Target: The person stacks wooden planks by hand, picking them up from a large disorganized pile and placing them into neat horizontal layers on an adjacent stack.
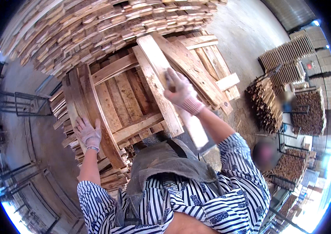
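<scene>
My left hand, in a thin pale glove, lies with fingers spread on a dark brown plank at the left of the wood pile. Toward the right, my right hand, also gloved, is closed on a pale, smooth board. That board slants from the far side of the pile toward my body, and its near end shows below my wrist. Close beside its left edge lies a rougher light plank. Part of the pale board is hidden under my right hand and forearm.
Between the side planks, several boards lie across the pile. A wide plank slants at right. Stacked lumber rises beyond. Bundled sticks stand farther right, and a metal frame stands left. A grey apron hangs before me.
</scene>
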